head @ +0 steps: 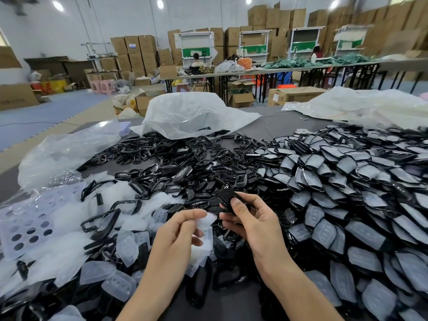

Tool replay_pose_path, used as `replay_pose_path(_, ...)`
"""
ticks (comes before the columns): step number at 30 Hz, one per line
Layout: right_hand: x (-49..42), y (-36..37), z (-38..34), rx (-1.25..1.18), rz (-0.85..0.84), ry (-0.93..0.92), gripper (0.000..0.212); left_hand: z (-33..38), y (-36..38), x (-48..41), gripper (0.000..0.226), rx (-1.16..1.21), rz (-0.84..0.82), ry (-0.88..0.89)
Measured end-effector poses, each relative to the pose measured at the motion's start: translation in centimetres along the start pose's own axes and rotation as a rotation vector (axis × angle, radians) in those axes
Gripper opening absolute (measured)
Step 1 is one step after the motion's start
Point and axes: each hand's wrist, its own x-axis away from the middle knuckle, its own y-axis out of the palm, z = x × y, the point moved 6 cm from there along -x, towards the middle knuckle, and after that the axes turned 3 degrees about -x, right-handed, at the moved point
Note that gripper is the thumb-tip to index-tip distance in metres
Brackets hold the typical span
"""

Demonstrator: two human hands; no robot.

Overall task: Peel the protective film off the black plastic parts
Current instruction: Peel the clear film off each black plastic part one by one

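My right hand (251, 222) grips a black plastic part (228, 199) between thumb and fingers, just above the table's near middle. My left hand (183, 230) pinches a piece of translucent white film (207, 222) close beside that part. A big heap of black parts still covered in grey film (361, 198) fills the right side. Bare black parts and frames (176, 167) lie spread across the middle. Loose peeled films (69, 242) pile up at the left.
Clear plastic bags lie at the back of the grey table (273, 126): one in the middle (192, 117), one at right (361, 105), one at left (64, 149). Beyond stand cardboard boxes (136, 54), long tables and seated people.
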Motion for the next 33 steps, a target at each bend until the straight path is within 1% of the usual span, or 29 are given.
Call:
replay_pose_path(2, 0.0, -0.1, -0.1, -0.001, 0.006, -0.012, 0.009, 0.5, 0.3, 0.2, 0.036, -0.069, -0.014, 0.082)
replay_pose_path(4, 0.0, -0.2, -0.1, 0.001, 0.010, -0.023, 0.010, 1.1, 0.5, 0.3, 0.039, -0.199, -0.014, 0.187)
replay_pose_path(7, 0.0, -0.4, 0.0, -0.004, 0.014, -0.025, 0.010, 1.6, 1.0, 0.6, 0.041, -0.333, -0.024, 0.314)
replay_pose_path(9, 0.1, -0.4, 0.0, -0.004, 0.017, -0.025, 0.010, 1.6, 1.2, 0.7, 0.035, -0.374, -0.026, 0.346)
replay_pose_path(12, 0.0, -0.5, 0.0, 0.000, 0.021, -0.026, 0.009, 1.8, 1.4, 0.9, 0.021, -0.353, -0.045, 0.379)
replay_pose_path(13, 0.0, -0.5, 0.0, 0.004, 0.023, -0.026, 0.010, 2.0, 1.5, 1.0, 0.017, -0.333, -0.053, 0.379)
replay_pose_path(16, -0.1, -0.5, 0.1, 0.013, 0.024, -0.019, 0.011, 2.1, 1.4, 0.9, 0.016, -0.259, -0.028, 0.332)
replay_pose_path(19, 0.0, -0.4, 0.3, 0.010, 0.008, 0.007, 0.010, 1.8, 1.3, 0.7, 0.019, -0.094, -0.037, 0.219)
replay_pose_path(22, 0.2, 0.1, 0.8, 0.061, -0.027, 0.042, 0.009, 1.7, 1.2, 0.5, 0.013, 0.081, -0.032, 0.162)
replay_pose_path(24, 0.4, 0.7, 1.1, 0.077, -0.072, 0.067, 0.008, 1.5, 1.0, 0.3, 0.012, 0.150, -0.010, 0.133)
replay_pose_path(29, 1.1, 1.4, 0.5, 0.224, -0.172, 0.019, 0.008, 1.0, 0.2, 0.2, 0.008, 0.068, 0.061, 0.131)
replay_pose_path(31, 1.4, 1.7, 0.2, 0.236, -0.193, 0.002, 0.014, 1.0, -0.2, 0.1, 0.008, 0.027, 0.107, 0.147)
replay_pose_path(33, 1.5, 1.9, 0.1, 0.236, -0.215, -0.004, 0.016, 0.9, -0.3, -0.1, 0.010, 0.038, 0.123, 0.149)
